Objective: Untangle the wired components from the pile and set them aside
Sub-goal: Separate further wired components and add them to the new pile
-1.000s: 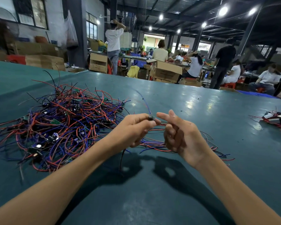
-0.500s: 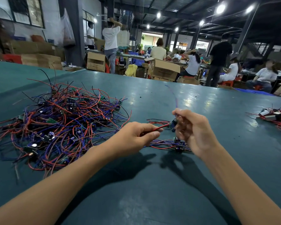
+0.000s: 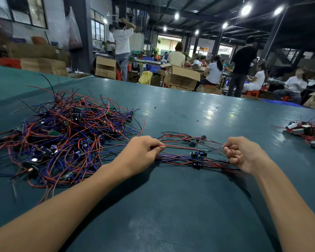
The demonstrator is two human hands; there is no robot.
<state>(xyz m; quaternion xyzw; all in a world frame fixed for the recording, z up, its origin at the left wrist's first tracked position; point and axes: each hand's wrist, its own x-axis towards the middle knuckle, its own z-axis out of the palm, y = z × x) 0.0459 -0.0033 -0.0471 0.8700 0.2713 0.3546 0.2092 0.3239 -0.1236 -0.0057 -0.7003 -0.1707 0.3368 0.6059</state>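
Note:
A big tangled pile (image 3: 62, 135) of red, blue and black wires with small components lies on the left of the green table (image 3: 171, 206). Between my hands one wired component (image 3: 198, 153) is stretched out low over the table. My left hand (image 3: 142, 153) pinches its red wire end. My right hand (image 3: 244, 153) pinches the thin dark wire at the other end. Under and behind that wire lies a small set-aside bunch (image 3: 195, 140) of straightened wired components, just right of the pile.
A second heap of wired parts with grey blocks (image 3: 305, 133) sits at the table's right edge. Beyond the far edge stand cardboard boxes (image 3: 182, 77) and several people at work.
My hands have moved apart and lower, pulling the wired component out straight over the set-aside bunch. Before, they were close together and higher with the component between the fingertips.

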